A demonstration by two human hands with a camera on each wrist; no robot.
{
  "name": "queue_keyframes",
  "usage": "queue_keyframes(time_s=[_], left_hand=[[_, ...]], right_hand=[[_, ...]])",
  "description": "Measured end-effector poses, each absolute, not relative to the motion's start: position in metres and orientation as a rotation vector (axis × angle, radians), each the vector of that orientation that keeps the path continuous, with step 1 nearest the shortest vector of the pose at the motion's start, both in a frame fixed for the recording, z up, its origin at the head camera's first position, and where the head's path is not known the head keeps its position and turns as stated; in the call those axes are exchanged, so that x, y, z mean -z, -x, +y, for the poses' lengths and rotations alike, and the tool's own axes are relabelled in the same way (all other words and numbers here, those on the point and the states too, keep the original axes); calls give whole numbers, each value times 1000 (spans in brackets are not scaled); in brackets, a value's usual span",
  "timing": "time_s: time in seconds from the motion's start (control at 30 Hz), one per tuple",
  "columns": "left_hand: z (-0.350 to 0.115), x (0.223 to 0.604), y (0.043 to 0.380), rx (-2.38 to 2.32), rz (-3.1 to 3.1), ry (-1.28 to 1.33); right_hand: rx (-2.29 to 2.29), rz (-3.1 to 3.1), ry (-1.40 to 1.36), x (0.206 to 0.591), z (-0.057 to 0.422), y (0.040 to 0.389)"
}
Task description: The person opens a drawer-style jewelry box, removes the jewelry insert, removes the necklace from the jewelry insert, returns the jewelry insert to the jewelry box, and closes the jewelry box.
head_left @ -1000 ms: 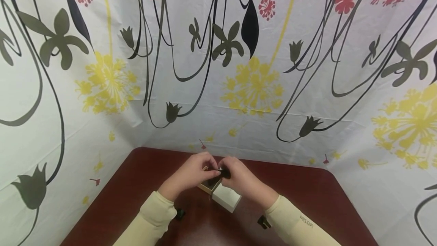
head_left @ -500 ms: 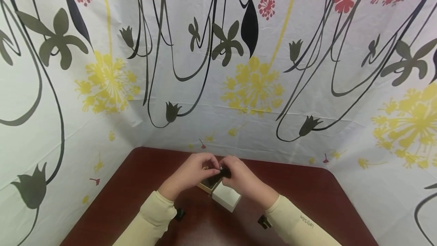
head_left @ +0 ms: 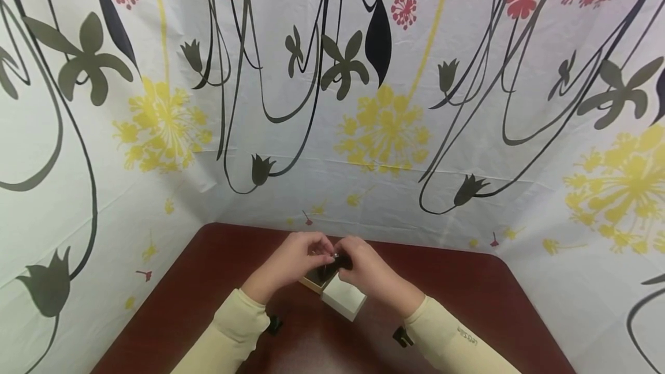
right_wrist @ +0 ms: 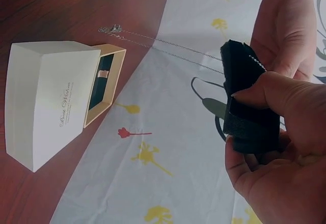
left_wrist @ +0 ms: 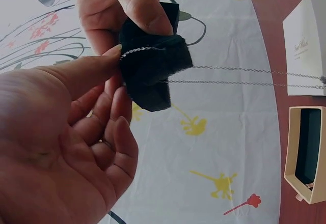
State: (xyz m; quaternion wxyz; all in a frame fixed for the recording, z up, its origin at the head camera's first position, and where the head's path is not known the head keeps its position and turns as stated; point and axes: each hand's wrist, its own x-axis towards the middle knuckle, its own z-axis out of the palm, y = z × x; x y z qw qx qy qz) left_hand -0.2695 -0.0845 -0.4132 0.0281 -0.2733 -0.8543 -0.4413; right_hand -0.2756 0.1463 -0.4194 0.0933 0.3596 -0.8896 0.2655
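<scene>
My right hand (head_left: 371, 264) grips a black padded insert (right_wrist: 247, 119) between thumb and fingers. A thin silver necklace (left_wrist: 234, 70) is looped over the insert, and two strands of its chain hang from it toward the table. At the low end of the strands is a small shiny cluster (right_wrist: 116, 28), too small to make out fully. My left hand (head_left: 291, 255) pinches the chain at the insert's edge, its fingertips close to the insert. In the left wrist view the other left fingers are loosely curled below the insert. The insert's far side is hidden by the hands.
On the dark red table (head_left: 452, 293), below the hands, lie a white lettered box sleeve (right_wrist: 56, 96) and a tan-edged drawer (left_wrist: 290, 147) with dark lining and a pink tab. Small black objects show beside the left sleeve (head_left: 228, 328) and right sleeve (head_left: 447, 333). Patterned cloth (head_left: 312, 201) surrounds the table.
</scene>
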Motion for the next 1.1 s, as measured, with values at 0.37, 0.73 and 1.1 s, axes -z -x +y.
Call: queue_keyframes(time_s=[0.37, 0.73, 1.1], left_hand=[[-85, 415, 272, 1322, -2665, 815], [-78, 415, 268, 1310, -2678, 737], [-75, 417, 269, 1242, -2647, 740]], right_hand=[[-793, -2618, -1059, 422, 147, 277], [-810, -2596, -1064, 424, 146, 277], [-829, -2582, -1077, 424, 146, 277]])
